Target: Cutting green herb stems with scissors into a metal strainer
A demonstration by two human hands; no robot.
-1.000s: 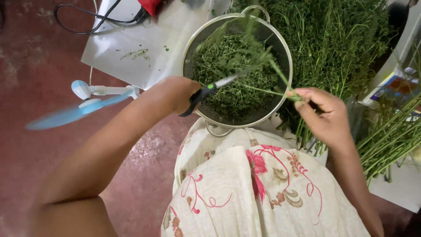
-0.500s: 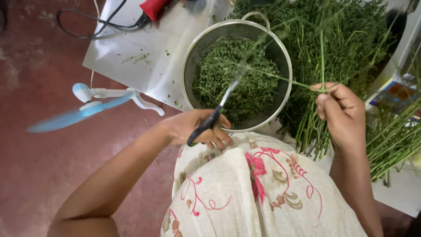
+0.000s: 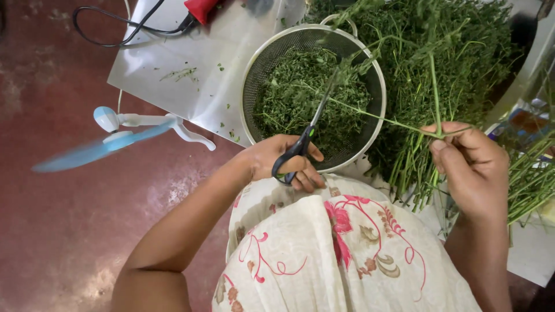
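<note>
Head view, only one. Counts: one pair of scissors (image 3: 306, 134), one metal colander (image 3: 254, 75), one loose herb stem (image 3: 376, 115) being worked, one small blue fan (image 3: 115, 130), one red tool with black cord (image 3: 199, 8), one big pile of green herbs (image 3: 462, 52).

Left hand (image 3: 283, 162) fingers closed through the black scissor handles, at the colander's near rim. Blades run up and slightly right, tips over the chopped greens in the colander; whether blades are apart or together, can't tell, blurred.

Right hand (image 3: 468, 167) pinched on the stem, right of the colander. Stem's long axis runs roughly left-right, leafy end up-left over the colander, crossing the blades.
</note>
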